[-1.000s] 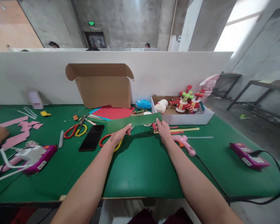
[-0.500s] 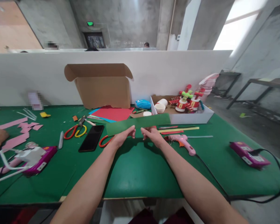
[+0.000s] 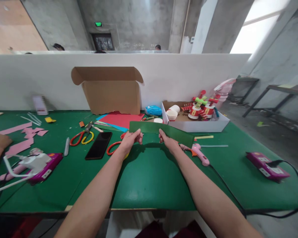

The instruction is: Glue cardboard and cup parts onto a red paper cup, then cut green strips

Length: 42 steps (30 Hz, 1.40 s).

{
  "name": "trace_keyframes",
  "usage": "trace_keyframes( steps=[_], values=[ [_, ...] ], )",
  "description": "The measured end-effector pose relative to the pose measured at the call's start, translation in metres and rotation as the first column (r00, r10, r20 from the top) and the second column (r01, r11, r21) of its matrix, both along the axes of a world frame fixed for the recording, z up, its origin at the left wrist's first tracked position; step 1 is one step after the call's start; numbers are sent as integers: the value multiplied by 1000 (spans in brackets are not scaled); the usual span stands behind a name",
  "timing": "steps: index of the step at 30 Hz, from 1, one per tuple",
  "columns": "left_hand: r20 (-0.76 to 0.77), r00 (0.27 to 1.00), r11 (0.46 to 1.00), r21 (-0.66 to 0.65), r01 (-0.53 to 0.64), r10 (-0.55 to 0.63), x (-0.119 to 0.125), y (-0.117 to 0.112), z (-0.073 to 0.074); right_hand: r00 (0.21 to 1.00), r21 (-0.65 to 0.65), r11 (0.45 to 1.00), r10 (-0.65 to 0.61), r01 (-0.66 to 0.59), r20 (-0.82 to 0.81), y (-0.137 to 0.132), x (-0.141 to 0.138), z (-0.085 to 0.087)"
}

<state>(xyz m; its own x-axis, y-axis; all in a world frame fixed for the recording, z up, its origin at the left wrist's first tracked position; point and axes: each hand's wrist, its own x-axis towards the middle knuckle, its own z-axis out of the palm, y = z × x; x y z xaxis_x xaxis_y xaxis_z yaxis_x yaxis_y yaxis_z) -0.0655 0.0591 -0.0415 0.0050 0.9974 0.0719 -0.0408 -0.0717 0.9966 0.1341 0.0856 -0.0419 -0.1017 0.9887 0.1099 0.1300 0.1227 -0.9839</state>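
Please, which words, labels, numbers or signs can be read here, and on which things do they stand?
No text reads with certainty.
Green sign: lit characters, too small.
Wall writing: too blurred.
Red cups: label marks, too small.
Power strips: marks, too small.
Green paper: no text seen.

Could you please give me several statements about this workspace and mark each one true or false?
1. The left hand and the right hand both hold the green strip. True.
2. The phone lies inside the white box. False: it lies on the green tabletop, to the left of the left hand.
3. White cups sit in the white box. True.
4. The right hand grips the glue gun with the orange trigger. False: that glue gun lies on the tabletop, and the right hand holds the strip.
5. The green strip extends past the right hand toward the right. True.
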Motion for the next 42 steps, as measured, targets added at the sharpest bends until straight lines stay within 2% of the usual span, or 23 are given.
trace_keyframes(
  steps=[7, 12, 14, 16, 19, 22, 24, 28, 34, 38, 42],
  values=[
    [3, 999, 998, 45, -37, 37, -11, 4, 3, 989, 1, 994, -105, 105, -109, 7, 3, -5],
    [81, 991, 988, 101, -117, 109, -13, 2, 6, 932, -63, 977, -212, 202, -293, 12, 4, 1],
    [33, 998, 994, 95, -50, 47, -8, -1, 7, 912, -84, 987, -160, 138, -378, 8, 2, 5],
    [-65, 995, 994, 78, 76, -71, -1, -5, 7, 913, -89, 996, -34, -3, -406, 1, -4, 6],
    [-229, 955, 978, 50, 205, -188, 10, -13, 6, 954, -94, 981, 137, -167, -265, -15, -16, 2],
    [-354, 919, 984, -40, 173, -176, 17, -18, 4, 967, -111, 962, 241, -250, -87, -26, -24, -4],
    [-375, 912, 986, -77, 147, -166, 18, -17, 2, 961, -114, 955, 267, -273, -68, -28, -26, -6],
    [-286, 943, 984, 7, 178, -168, 16, -11, 0, 973, -89, 972, 208, -216, -97, -20, -22, -4],
    [-236, 969, 996, 31, 78, -69, 9, -10, 5, 989, -83, 996, 11, -24, -151, -6, -9, 0],
    [-209, 977, 999, 25, 49, -42, 4, -11, 6, 979, -34, 999, -4, -3, -202, 2, -1, 0],
    [-221, 975, 999, 2, 36, -35, -2, -8, 0, 970, -16, 1000, -18, 14, -244, 9, 5, 1]
  ],
)
